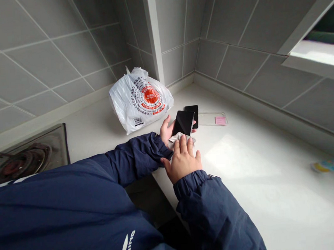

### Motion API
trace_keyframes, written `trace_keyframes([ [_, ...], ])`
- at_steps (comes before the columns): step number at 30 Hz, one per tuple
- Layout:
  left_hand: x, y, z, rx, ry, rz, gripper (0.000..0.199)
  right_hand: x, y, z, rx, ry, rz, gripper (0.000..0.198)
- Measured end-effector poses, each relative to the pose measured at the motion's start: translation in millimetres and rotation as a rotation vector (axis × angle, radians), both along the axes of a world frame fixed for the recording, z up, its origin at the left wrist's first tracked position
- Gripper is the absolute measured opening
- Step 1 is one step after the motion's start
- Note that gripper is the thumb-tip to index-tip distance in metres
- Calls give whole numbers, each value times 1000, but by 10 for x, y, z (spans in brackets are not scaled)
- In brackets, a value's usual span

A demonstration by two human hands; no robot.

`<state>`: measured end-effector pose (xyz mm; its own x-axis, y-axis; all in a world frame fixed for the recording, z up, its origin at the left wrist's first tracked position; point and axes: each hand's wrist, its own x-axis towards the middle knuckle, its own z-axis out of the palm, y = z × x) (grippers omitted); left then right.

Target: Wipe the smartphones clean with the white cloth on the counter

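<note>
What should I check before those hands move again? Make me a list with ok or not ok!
1. Left hand holding the black, flat, rectangular phone: ok.
2. Right hand on the crumpled, pale cloth: ok.
3. Phone's front fully uncovered: not ok, the cloth lies over its near end.
4. Left hand not touching the second black, rectangular phone behind: cannot tell.
5. Clear, rectangular plastic case with the pink patch, apart from both hands: ok.
6. Round, brownish metal burner away from the cloth: ok.
</note>
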<state>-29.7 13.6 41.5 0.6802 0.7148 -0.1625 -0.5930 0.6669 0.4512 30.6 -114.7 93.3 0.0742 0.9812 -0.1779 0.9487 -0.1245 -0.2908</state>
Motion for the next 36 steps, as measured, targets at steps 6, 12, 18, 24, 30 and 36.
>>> trace_keyframes([
  [6,4,-5,0,-3,3,-17,76,-18,17,-21,5,-7,-13,83],
  [12,16,-60,-21,25,-33,-33,72,43,118,-58,4,-31,-19,82],
  [18,82,-99,55,-66,-13,-32,71,222,275,-93,32,-5,-5,78],
  [24,131,-165,39,-45,-42,-28,68,373,357,-188,193,-6,-79,77],
  [30,116,-143,34,-86,-47,-49,76,370,348,-264,228,-37,-60,71],
  [36,25,-42,37,-104,7,-87,93,215,282,-367,303,16,71,58],
])
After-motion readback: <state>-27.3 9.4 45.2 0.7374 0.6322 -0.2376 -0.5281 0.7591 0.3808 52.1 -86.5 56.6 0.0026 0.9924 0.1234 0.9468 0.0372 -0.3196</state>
